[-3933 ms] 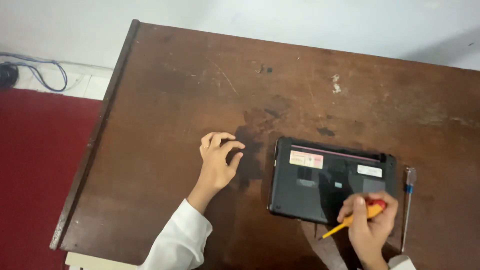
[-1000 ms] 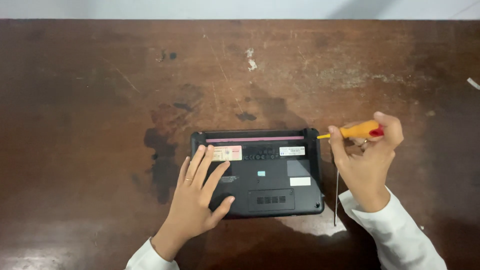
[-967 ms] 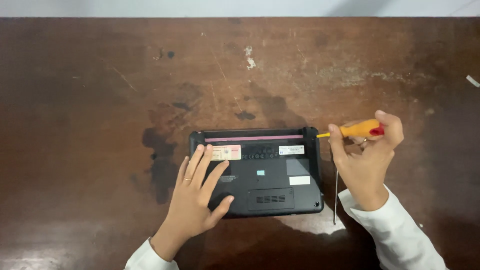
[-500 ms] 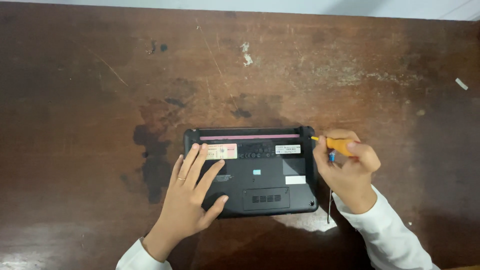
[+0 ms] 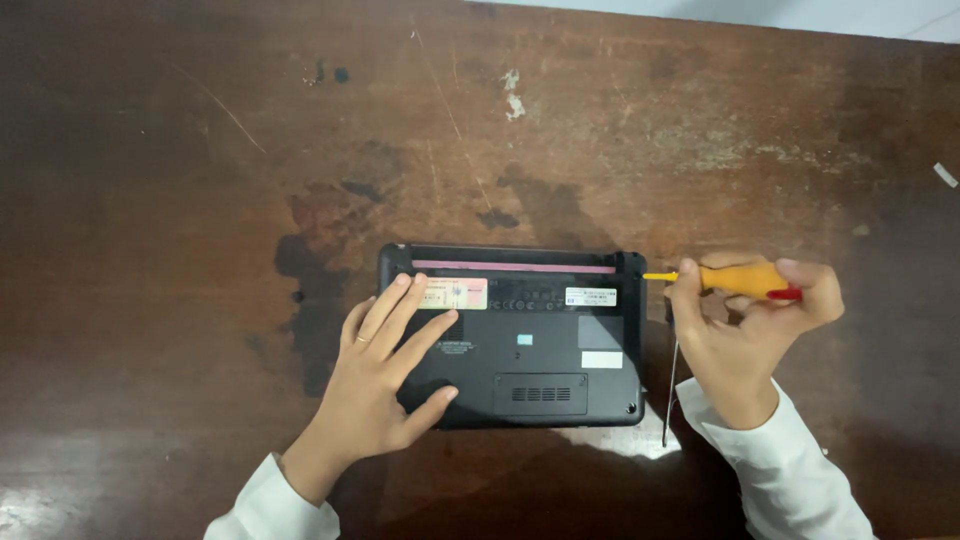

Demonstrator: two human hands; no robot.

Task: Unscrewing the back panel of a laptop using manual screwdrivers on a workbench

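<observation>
Head view, looking straight down on a worn brown table (image 5: 200,150), scratched and stained dark near the middle.

A small black laptop (image 5: 540,350) lies bottom-up near the front edge, labels and a vent panel showing, a pink strip along its far edge.

Left hand (image 5: 385,375): flat, fingers spread, palm pressed on the laptop's left part. It grips nothing, only bears down.

Right hand (image 5: 745,335): just right of the laptop, fingers closed round a screwdriver (image 5: 735,280) with a yellow handle and red end cap. The tool lies level, its tip pointing left and near the laptop's far right corner; I cannot tell whether it touches.

A second thin tool (image 5: 670,385) lies on the table between the laptop's right edge and the right wrist, partly shaded.

White sleeves on both arms.

Risks, as I judge them: the tip sits at the case edge rather than in a screw head, so a push could skate it across the plastic and scratch it. The right wrist is close enough to knock the loose tool. With only one side held, the laptop could pivot.
</observation>
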